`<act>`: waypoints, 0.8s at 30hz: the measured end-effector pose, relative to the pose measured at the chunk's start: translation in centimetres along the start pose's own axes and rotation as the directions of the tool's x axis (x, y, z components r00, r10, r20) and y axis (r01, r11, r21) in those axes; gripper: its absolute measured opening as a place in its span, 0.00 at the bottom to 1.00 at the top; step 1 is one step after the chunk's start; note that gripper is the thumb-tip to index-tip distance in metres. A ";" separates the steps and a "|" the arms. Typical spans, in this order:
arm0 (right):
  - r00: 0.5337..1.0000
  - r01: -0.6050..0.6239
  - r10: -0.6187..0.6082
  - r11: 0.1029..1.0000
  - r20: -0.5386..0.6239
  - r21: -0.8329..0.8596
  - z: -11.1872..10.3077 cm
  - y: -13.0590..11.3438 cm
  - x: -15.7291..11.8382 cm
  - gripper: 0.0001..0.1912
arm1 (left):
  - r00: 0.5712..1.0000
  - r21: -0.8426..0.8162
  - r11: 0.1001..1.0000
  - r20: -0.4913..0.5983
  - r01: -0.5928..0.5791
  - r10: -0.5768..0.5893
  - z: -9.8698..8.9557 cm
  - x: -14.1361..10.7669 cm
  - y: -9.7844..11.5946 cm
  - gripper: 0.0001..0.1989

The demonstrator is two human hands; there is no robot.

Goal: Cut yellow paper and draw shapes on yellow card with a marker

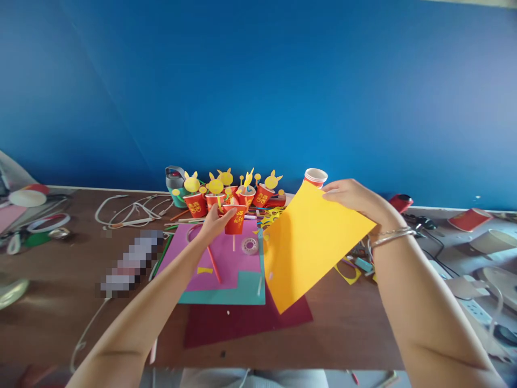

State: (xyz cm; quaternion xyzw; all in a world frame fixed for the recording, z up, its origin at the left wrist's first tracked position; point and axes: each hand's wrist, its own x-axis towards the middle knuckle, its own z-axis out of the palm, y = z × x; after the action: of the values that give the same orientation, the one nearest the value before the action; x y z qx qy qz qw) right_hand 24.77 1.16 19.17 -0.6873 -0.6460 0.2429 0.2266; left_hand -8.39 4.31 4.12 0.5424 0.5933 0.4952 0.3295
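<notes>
My left hand [214, 225] is closed around the left side of a red paper cup [235, 221] with yellow print, above the purple paper [173, 254]. A yellow sheet of paper [313, 245] hangs tilted from my right hand [349, 195], which pinches its upper edge. Just behind the left hand stand several red paper cups [195, 206] with yellow eared paper figures [191, 183] on top. A stack of paper cups [315, 175] is partly hidden behind the yellow sheet.
A roll of clear tape [249, 246] and a red stick [214, 264] lie on the purple paper, over teal [250, 285] and maroon sheets [246, 323]. White cables [139, 213] and a blurred-out phone [132, 261] lie left. Yellow cut scraps [348, 271] lie right.
</notes>
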 end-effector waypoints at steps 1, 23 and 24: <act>0.998 -0.055 0.055 0.998 0.002 0.030 -0.7 0.0 -0.5 0.13 | 1.000 0.017 1.000 0.002 -0.001 0.001 -0.2 0.0 -0.2 0.22; 0.970 -0.203 0.243 0.844 -0.016 0.497 -1.7 8.4 -3.6 0.17 | 0.995 0.083 0.992 -0.025 -0.095 0.098 -0.5 -0.4 -2.9 0.26; 0.973 -0.207 0.229 0.820 0.025 0.533 -0.8 9.1 -3.5 0.18 | 0.996 0.121 0.989 0.003 -0.085 0.085 -0.6 -0.2 -3.0 0.25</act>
State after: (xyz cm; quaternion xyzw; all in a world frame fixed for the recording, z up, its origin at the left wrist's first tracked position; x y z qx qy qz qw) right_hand 32.19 -2.95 14.29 -0.6715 -0.4656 0.4229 0.3918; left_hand -9.87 4.21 1.41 0.5857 0.5988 0.4726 0.2739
